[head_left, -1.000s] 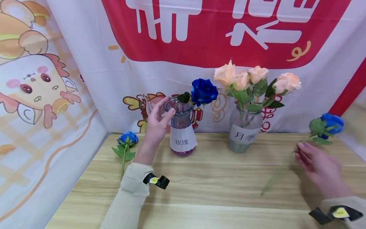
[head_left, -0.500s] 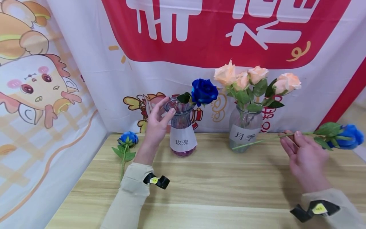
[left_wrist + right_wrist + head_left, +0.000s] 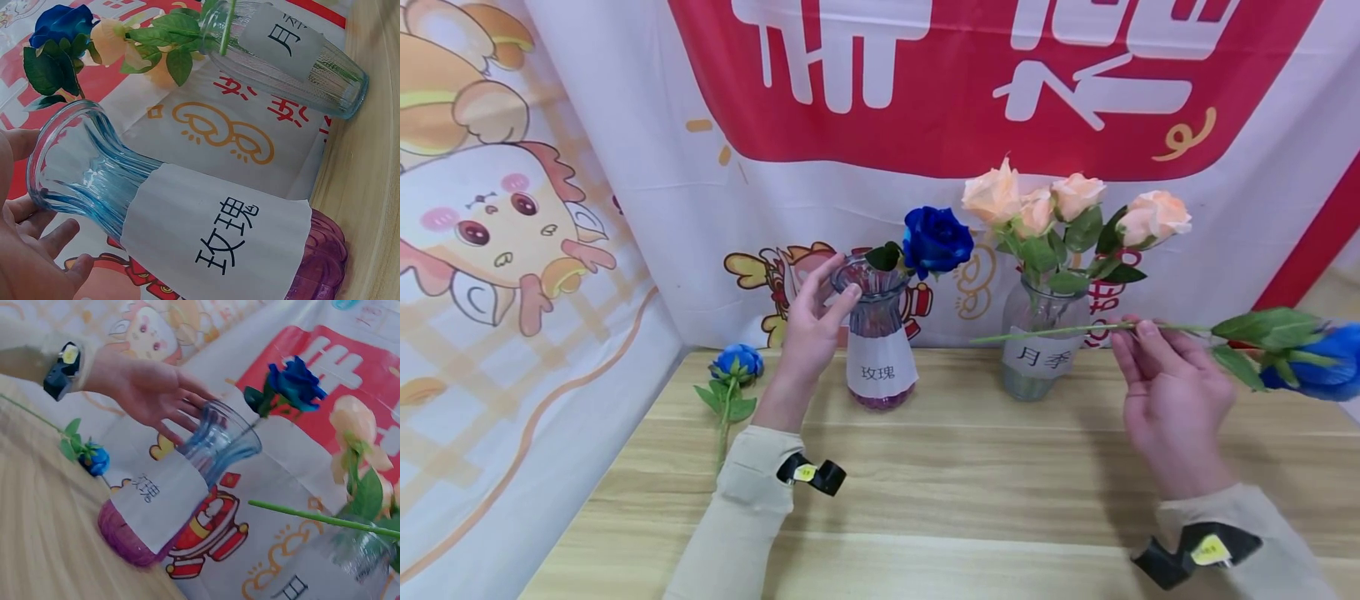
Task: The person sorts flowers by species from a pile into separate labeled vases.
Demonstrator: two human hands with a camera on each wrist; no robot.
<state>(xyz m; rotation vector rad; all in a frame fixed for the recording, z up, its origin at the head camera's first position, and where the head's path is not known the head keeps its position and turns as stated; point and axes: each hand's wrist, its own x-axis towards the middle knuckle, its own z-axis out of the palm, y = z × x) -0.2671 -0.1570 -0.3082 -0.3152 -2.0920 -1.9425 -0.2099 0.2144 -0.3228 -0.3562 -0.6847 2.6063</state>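
Observation:
My left hand rests against the rim of a blue-to-purple glass vase, its fingers fairly straight. One dark blue rose stands in that vase, leaning right. On the right, my right hand pinches the green stem of a second blue rose. That rose lies nearly level, bloom to the right, its bare stem end pointing left in front of the clear vase. The right wrist view shows the stem but not its bloom. Another blue rose lies on the table beside the left forearm.
Several peach roses stand in the clear vase, which bears a paper label. The purple-based vase has a paper label too. Behind the wooden table hangs a printed cloth in white and red.
My right hand has moved left and turned the held rose, so its stem swung up from a downward slant to nearly level. The left hand and both vases stay put.

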